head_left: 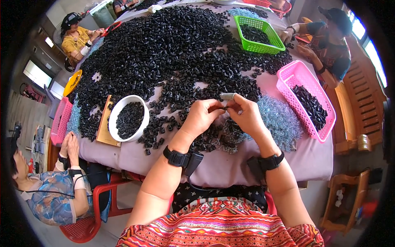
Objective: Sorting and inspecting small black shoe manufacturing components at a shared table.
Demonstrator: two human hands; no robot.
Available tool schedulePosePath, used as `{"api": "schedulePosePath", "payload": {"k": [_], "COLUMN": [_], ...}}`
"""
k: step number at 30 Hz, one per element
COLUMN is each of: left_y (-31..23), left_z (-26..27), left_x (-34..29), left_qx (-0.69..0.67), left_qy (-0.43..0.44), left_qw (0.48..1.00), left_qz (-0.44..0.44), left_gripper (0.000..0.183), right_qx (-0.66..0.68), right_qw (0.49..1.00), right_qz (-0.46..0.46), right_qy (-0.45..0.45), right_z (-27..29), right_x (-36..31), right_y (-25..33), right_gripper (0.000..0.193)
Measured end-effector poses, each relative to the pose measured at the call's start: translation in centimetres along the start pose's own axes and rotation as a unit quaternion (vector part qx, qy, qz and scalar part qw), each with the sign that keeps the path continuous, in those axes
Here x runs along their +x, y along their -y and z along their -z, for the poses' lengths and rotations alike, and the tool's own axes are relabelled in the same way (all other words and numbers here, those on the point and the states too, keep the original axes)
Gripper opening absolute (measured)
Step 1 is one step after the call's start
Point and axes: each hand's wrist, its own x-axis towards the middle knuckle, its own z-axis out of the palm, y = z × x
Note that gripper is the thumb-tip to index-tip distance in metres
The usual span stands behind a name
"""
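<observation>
My left hand [204, 115] and my right hand [248, 114] meet over the near middle of the table, thumbs and fingertips pinched together. Between them is a small dark piece [224, 108], mostly hidden by the fingers; its exact kind does not show. A pale wrap covers one finger of my right hand. Beneath and beside the right hand lies a heap of clear bluish-grey coiled pieces [280, 122]. Small black hollow plastic parts [173, 101] lie loose around my left hand and pile up high [164, 45] toward the far side.
Left of my hands stand a white bowl [146, 119] of black pieces and a wooden board [103, 133]. A pink basket [329, 127] and a green basket [263, 50] hold black parts at right. Co-workers sit at the left and right sides, near a red chair [98, 197].
</observation>
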Motion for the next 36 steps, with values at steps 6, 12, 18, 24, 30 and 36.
{"api": "schedulePosePath", "payload": {"k": [6,12,18,24,30,36], "left_y": [-0.4,0.0,0.3,0.3,0.9,0.4], "left_z": [-0.3,-0.5,-1.0,-0.8,-1.5,-2.3], "left_x": [-0.4,-0.1,0.1,0.2,0.3,0.1], "left_qx": [0.056,-0.001,-0.110,-0.186,-0.251,-0.280], "left_qy": [-0.016,-0.004,-0.005,-0.048,-0.065,-0.050], "left_qw": [0.997,1.000,0.994,0.980,0.965,0.959], "left_qz": [-0.056,-0.007,0.019,0.056,0.033,0.014], "left_gripper": [0.019,0.017,0.011,0.009,0.012,0.014], "right_qx": [-0.115,-0.100,-0.057,-0.008,-0.204,-0.246], "right_qw": [0.985,0.990,0.996,1.000,0.976,0.966], "right_qz": [0.126,0.096,0.043,-0.001,0.065,0.074], "right_qy": [0.002,-0.011,-0.044,-0.021,-0.026,-0.024], "right_z": [0.1,0.0,-0.7,-0.9,-1.6,-1.8], "right_x": [0.0,-0.2,-0.4,-0.3,-0.2,-0.2], "right_y": [0.9,1.0,0.7,1.4,0.5,0.4], "right_gripper": [0.022,0.013,0.008,0.020,0.033,0.033]}}
